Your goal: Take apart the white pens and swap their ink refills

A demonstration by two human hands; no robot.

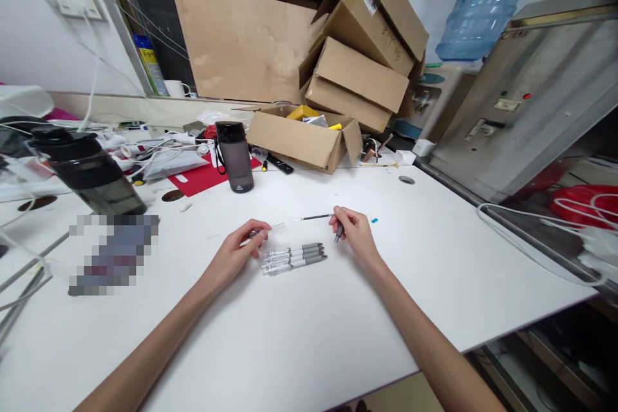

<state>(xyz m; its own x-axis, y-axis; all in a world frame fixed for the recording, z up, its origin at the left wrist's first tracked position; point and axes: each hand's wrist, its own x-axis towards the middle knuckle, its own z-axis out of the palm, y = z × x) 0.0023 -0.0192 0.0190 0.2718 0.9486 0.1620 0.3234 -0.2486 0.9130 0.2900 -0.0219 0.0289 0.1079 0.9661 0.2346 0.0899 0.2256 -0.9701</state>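
Between my hands, several white and grey pens lie side by side on the white table. My right hand pinches a thin dark pen refill, whose tip points left. A dark grey pen part sticks out below the same fingers. My left hand is closed on a clear pen barrel, and its end points right toward the refill. The barrel and the refill are apart. Part of what the left fingers hold is hidden.
A dark bottle stands behind my left hand, and a larger bottle is farther left. An open cardboard box sits at the back. A small blue piece lies right of my right hand. Cables clutter the left.
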